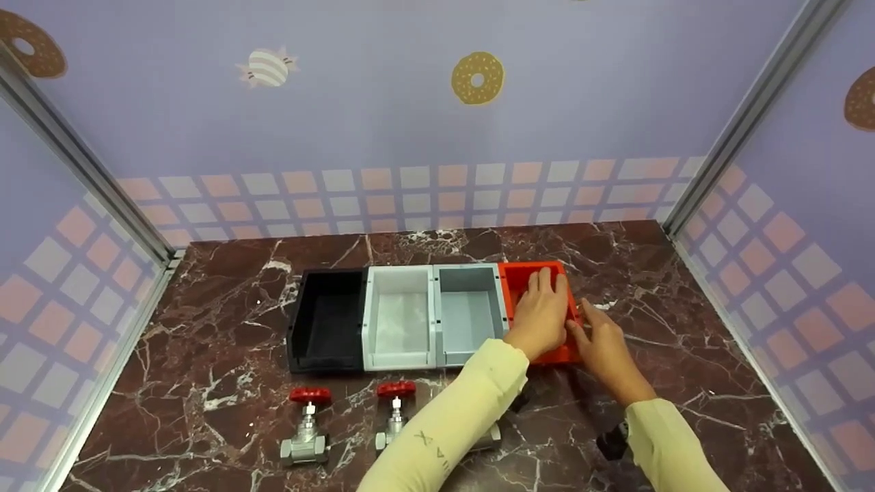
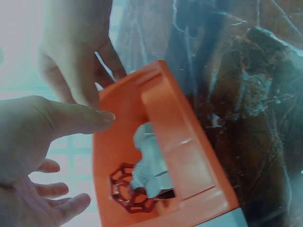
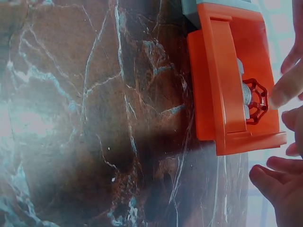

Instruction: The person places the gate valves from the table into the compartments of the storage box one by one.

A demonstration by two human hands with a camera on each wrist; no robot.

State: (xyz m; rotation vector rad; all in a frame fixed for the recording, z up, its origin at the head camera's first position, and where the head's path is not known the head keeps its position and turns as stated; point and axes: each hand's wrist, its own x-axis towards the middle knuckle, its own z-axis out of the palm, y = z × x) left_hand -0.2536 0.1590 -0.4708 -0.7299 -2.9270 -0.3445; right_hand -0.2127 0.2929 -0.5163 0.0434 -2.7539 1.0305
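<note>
Table valves: two (image 1: 305, 436) on the near table (image 1: 225, 424), handwheels pointing away. Left hand (image 1: 540, 316): over the red bin (image 2: 189, 165), thumb and fingers apart. Right hand (image 1: 605, 345): at the bin's right side, thumb and fingers apart; contact with it cannot be told. Bin valve (image 2: 154, 163): inside the red bin, near the left thumb, ungripped; body's long axis across the bin's width, red handwheel (image 3: 257, 101) pointing toward the back. Patterned wall (image 1: 383, 123): farthest.

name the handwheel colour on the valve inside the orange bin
Red handwheel, clearest in the left wrist view.
</note>
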